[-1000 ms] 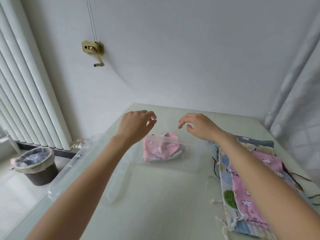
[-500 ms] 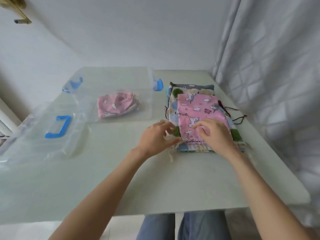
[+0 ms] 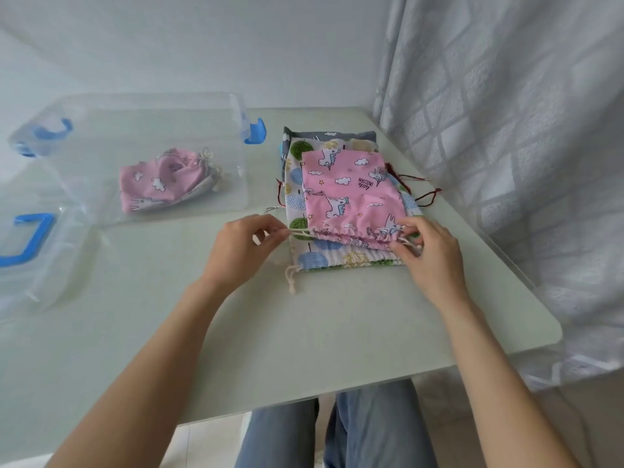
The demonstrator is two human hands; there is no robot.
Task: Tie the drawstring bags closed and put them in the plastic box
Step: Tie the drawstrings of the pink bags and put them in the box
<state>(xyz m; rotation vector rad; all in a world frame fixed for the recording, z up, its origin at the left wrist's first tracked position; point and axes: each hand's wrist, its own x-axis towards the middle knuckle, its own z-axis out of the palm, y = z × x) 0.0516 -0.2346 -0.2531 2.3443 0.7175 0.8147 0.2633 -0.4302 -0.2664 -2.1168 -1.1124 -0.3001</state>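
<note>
Pinching a cream drawstring (image 3: pixel 299 233) at each end of the gathered mouth, the left hand (image 3: pixel 241 249) and right hand (image 3: pixel 430 255) flank the pink unicorn bag (image 3: pixel 347 197), which tops the bag stack (image 3: pixel 305 261) on the desk (image 3: pixel 337 332). Its mouth runs left to right along the near edge, body pointing away, so cinching probably means pulling the hands outward. Both forearms reach forward with wrists low over the desk; the plastic box (image 3: pixel 101 130), one tied pink bag (image 3: pixel 158 185) inside, lies forward-left, nearer the left hand.

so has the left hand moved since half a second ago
Yes. The left hand has shifted left, off the pink unicorn bag, pulling its cord outward.
</note>
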